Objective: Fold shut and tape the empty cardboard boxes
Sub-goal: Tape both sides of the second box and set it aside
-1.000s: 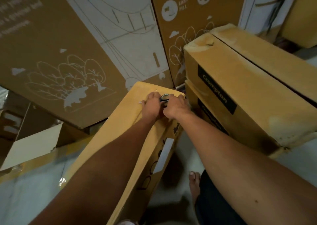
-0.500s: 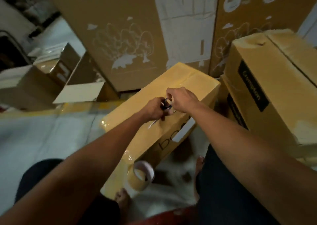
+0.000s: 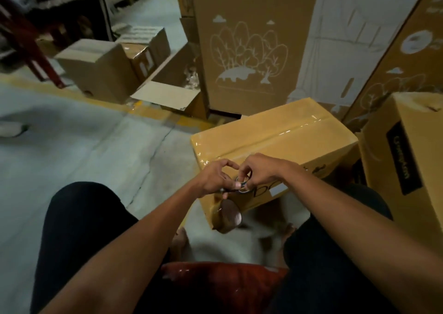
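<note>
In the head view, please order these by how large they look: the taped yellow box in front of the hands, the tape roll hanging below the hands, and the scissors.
1. Taped yellow box, clearly the largest.
2. Tape roll.
3. Scissors; the left hand and right hand hide most of them, so their rank below the roll is unsure.

Cardboard box, glossy clear tape on seam.

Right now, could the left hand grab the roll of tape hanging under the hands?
Probably yes. The tape roll hangs just below the left hand, nothing between them. But that hand is holding the scissors together with the right hand, so it must let go first.
</note>
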Demonstrator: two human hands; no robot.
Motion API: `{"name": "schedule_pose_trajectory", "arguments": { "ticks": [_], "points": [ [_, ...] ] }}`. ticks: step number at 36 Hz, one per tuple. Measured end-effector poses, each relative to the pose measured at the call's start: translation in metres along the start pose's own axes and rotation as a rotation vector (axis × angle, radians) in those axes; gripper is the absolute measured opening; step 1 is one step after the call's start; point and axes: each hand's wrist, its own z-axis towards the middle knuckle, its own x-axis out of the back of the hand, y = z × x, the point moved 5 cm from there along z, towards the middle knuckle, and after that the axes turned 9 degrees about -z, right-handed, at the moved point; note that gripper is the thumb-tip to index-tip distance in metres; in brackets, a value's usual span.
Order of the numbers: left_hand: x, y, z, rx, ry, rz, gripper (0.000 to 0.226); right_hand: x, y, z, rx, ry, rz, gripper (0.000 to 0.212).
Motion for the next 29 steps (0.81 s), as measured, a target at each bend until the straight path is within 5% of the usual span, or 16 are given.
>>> {"name": "schedule_pose_trajectory", "arguments": {
  "ticks": [4, 6, 8, 10, 13, 17, 22, 29],
  "points": [
    [0.000, -0.015, -0.008, 0.041, -0.006, -0.119, 0.044, -0.008, -0.002, 0.003, -0.011, -0.072, 0.066, 0.011],
    [0.014, -0.021, -0.005, 0.012, 0.275, -0.109, 0.026, -0.011, 0.005, 0.002, -0.040, -0.094, 0.102, 0.005],
    [0.034, -0.034, -0.011, 0.001, 0.727, -0.176, 0.014, -0.015, 0.018, -0.002, -0.079, -0.145, 0.124, 0.013],
    [0.036, -0.056, -0.032, 0.135, 1.049, -0.385, 0.018, -0.020, 0.036, -0.009, -0.143, -0.184, 0.156, 0.014],
    [0.008, -0.087, -0.039, 0.358, 0.902, -0.601, 0.037, -0.029, 0.050, -0.011, -0.211, -0.155, 0.272, 0.015],
    [-0.025, -0.092, -0.034, 0.349, 0.719, -0.645, 0.047, -0.044, 0.033, 0.004, -0.217, 0.042, 0.366, 0.019],
    [-0.030, -0.100, -0.045, 0.385, 0.831, -0.387, 0.050, -0.057, -0.015, 0.042, -0.103, 0.177, 0.327, 0.012],
    [-0.033, -0.113, -0.052, 0.437, 0.824, -0.321, 0.068, -0.078, -0.056, 0.082, -0.054, 0.123, -0.157, 0.026]
  ]
}}
